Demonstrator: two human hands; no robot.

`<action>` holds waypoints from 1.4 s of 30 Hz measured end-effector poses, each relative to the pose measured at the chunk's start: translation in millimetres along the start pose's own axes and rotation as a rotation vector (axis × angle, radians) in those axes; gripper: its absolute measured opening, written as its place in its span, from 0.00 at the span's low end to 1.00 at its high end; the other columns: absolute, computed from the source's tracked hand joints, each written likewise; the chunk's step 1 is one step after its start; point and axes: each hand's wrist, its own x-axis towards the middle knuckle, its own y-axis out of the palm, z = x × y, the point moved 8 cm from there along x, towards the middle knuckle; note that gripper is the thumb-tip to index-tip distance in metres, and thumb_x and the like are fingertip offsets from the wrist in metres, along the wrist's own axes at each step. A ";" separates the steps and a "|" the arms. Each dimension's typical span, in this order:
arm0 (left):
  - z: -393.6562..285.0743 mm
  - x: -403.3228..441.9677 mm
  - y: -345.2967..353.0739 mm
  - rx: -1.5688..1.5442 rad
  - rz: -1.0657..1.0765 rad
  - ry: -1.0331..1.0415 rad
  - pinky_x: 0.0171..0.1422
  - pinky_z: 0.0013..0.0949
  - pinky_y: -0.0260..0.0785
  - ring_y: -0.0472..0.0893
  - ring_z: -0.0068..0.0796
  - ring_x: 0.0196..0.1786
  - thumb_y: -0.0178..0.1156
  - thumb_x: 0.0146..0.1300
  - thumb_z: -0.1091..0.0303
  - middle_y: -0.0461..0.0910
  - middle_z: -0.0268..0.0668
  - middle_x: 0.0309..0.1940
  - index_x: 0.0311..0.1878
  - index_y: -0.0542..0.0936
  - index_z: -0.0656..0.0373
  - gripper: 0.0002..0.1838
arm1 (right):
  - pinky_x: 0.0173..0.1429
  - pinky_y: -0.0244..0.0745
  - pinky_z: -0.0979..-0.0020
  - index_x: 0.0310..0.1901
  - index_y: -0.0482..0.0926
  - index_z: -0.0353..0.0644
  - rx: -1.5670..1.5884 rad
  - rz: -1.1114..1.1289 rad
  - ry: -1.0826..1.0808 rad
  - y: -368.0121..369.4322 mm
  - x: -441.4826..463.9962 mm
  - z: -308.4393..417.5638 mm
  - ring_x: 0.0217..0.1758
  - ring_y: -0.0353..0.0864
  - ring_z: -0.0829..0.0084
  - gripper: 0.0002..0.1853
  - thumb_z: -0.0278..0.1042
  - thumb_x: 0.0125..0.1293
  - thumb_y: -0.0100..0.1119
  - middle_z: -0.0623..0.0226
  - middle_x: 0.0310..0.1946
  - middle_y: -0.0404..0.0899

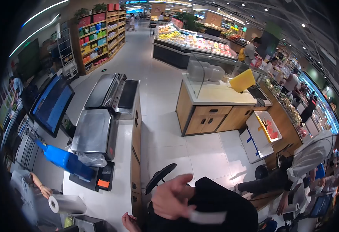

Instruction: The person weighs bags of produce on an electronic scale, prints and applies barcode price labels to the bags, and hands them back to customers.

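My right hand, coming from a black sleeve, is in front of my body and smeared by motion. Its thumb sticks out and the other fingers look bent. Close to its fingertips is a blurred white strip; whether the hand holds it I cannot tell. At the bottom edge, beside the white counter, part of my left hand shows with loosely bent fingers apart and nothing visible in them. Just beyond my right hand is a black oval object, partly hidden.
The counter on the left carries scales, a blue scanner-like device, an orange-marked black device and a plastic roll. A monitor stands behind. Across the aisle are a wooden cabinet, a white box and a person.
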 end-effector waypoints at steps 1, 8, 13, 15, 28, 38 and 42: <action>10.5 10.2 1.8 -0.026 0.063 0.011 0.30 0.25 0.64 0.70 0.20 0.25 0.52 0.71 0.67 0.71 0.29 0.23 0.44 0.76 0.58 0.06 | 0.13 0.56 0.85 0.56 0.67 0.24 -0.049 -0.114 0.041 -14.5 -9.2 -7.8 0.07 0.61 0.86 0.46 0.71 0.63 0.51 0.62 0.17 0.77; -32.5 -31.6 -21.2 0.019 -0.129 0.097 0.37 0.25 0.72 0.76 0.22 0.30 0.52 0.72 0.69 0.77 0.35 0.29 0.48 0.77 0.62 0.09 | 0.13 0.59 0.83 0.51 0.73 0.25 0.416 -0.009 0.218 -61.8 22.7 -79.8 0.08 0.65 0.85 0.46 0.73 0.60 0.54 0.68 0.16 0.76; -39.8 -77.7 -68.2 -0.102 -0.301 0.252 0.41 0.23 0.70 0.76 0.20 0.33 0.52 0.72 0.68 0.78 0.34 0.30 0.49 0.77 0.63 0.10 | 0.15 0.62 0.81 0.46 0.74 0.22 1.154 0.208 0.145 -58.0 50.3 -137.7 0.11 0.68 0.83 0.44 0.70 0.62 0.53 0.74 0.14 0.71; -28.9 -103.0 -95.8 -0.154 -0.427 0.295 0.41 0.23 0.70 0.76 0.20 0.33 0.52 0.72 0.68 0.78 0.34 0.30 0.48 0.77 0.63 0.10 | 0.15 0.61 0.82 0.47 0.74 0.22 0.897 0.124 0.392 -70.5 32.7 -170.9 0.10 0.67 0.85 0.43 0.70 0.63 0.52 0.74 0.15 0.73; 53.9 -218.2 -157.5 -0.539 -0.916 0.386 0.34 0.24 0.71 0.73 0.21 0.25 0.53 0.70 0.71 0.74 0.33 0.24 0.44 0.77 0.62 0.06 | 0.19 0.60 0.82 0.59 0.64 0.27 1.362 0.109 0.700 -41.8 25.0 -264.9 0.12 0.66 0.84 0.45 0.70 0.63 0.51 0.71 0.15 0.74; 24.0 -217.8 -143.0 -0.451 -0.832 0.413 0.37 0.24 0.71 0.77 0.21 0.30 0.53 0.72 0.68 0.78 0.34 0.28 0.47 0.78 0.62 0.09 | 0.14 0.60 0.81 0.51 0.72 0.24 1.685 0.277 0.463 -18.8 48.3 -258.7 0.11 0.69 0.84 0.43 0.70 0.64 0.51 0.73 0.18 0.76; 16.2 -220.0 -148.5 -0.354 -0.814 0.523 0.37 0.25 0.73 0.76 0.21 0.29 0.52 0.71 0.69 0.77 0.34 0.28 0.46 0.78 0.62 0.08 | 0.13 0.59 0.80 0.42 0.77 0.29 1.061 -0.010 0.745 -34.3 38.3 -273.7 0.09 0.67 0.82 0.38 0.69 0.65 0.50 0.76 0.16 0.75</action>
